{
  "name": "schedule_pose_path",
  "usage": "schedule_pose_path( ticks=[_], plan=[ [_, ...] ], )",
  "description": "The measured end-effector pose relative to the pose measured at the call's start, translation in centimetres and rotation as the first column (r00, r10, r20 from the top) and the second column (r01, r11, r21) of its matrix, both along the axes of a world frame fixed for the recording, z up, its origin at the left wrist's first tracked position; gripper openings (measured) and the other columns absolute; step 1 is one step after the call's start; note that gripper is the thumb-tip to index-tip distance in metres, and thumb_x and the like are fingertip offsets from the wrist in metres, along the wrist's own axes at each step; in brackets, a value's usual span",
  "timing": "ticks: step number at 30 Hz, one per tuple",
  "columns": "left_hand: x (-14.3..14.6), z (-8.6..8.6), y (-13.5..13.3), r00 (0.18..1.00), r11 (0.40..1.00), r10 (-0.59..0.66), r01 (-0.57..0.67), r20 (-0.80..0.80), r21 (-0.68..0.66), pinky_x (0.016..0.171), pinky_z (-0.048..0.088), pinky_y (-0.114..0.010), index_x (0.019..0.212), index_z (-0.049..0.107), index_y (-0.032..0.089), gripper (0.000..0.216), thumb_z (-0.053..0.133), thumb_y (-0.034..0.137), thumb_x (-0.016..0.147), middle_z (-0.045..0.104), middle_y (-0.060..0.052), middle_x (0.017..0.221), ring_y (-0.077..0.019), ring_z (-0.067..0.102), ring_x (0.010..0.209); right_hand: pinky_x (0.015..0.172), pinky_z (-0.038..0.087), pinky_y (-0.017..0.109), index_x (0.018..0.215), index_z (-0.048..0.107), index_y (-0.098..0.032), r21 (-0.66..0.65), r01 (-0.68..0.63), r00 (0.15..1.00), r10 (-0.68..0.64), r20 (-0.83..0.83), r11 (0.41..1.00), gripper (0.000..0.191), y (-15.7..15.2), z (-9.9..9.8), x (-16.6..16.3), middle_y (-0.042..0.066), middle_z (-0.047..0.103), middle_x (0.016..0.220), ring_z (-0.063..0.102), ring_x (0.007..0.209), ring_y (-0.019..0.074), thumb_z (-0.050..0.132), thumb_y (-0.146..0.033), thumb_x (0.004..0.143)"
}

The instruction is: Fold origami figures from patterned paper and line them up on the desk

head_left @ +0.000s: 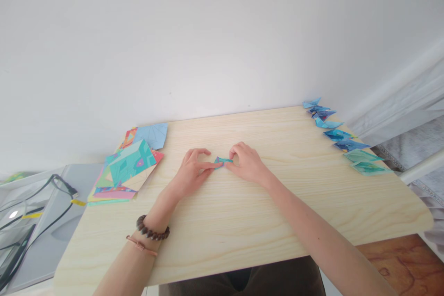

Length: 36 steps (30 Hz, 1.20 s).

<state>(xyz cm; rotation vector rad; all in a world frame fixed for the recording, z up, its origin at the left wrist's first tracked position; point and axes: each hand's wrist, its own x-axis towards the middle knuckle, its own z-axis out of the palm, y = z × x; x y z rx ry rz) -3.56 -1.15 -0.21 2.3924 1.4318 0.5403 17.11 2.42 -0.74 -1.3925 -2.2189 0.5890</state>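
A small folded piece of teal and purple patterned paper (219, 162) lies at the middle of the light wooden table (222, 231), between my two hands. My left hand (191, 169) reaches its left side, with the index fingertip and thumb close together on the paper and another finger curled above. From the right, my right hand (247, 162) pinches the paper's other end between thumb and bent fingers. Fingertips cover parts of the folds, so the paper's full shape is hidden.
Loose patterned paper sheets (133, 164) are piled at the table's left. Several folded paper boats (338, 135), blue to green, line the right edge. A white wall (222, 46) rises behind. Beyond the left edge, black cables (62, 185) lie over a grey surface.
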Motion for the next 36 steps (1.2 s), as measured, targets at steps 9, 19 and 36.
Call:
schedule_pose_path(
  ticks=[9, 19, 36],
  plan=[
    [-0.1, -0.1, 0.1, 1.000, 1.000, -0.017, 0.017, -0.012, 0.008, 0.100, 0.032, -0.044, 0.109, 0.063, 0.037, 0.030, 0.049, 0.023, 0.087, 0.043, -0.005, 0.116, -0.0227, 0.038, 0.114, 0.079, 0.038, 0.032, 0.077, 0.051, -0.020, -0.059, 0.015, 0.999, -0.013, 0.031, 0.998, 0.016, 0.0, 0.6, -0.3, 0.003, 0.053, 0.089, 0.052, 0.087, 0.0180, 0.061, -0.031, 0.073],
    [-0.1, 0.1, 0.0, 0.999, 1.000, -0.023, 0.023, -0.030, -0.005, 0.101, 0.031, -0.044, 0.113, 0.061, 0.037, 0.032, 0.048, 0.022, 0.087, 0.041, -0.006, 0.117, -0.0221, 0.037, 0.115, 0.079, 0.039, 0.029, 0.078, 0.052, -0.020, -0.137, -0.030, 0.999, 0.024, -0.040, 0.990, 0.011, 0.5, 1.1, 0.3, 0.002, 0.054, 0.090, 0.053, 0.086, 0.0161, 0.060, -0.022, 0.072],
    [-0.2, 0.2, 0.0, 1.000, 1.000, -0.027, 0.027, -0.004, -0.010, 0.100, 0.032, -0.043, 0.110, 0.062, 0.037, 0.031, 0.048, 0.022, 0.087, 0.044, -0.005, 0.116, -0.0221, 0.039, 0.112, 0.073, 0.040, 0.026, 0.081, 0.052, -0.020, -0.164, -0.074, 0.992, 0.056, -0.109, 0.984, 0.011, 1.0, 0.7, 1.1, 0.001, 0.054, 0.089, 0.052, 0.080, 0.0143, 0.053, -0.014, 0.072]
  ],
)
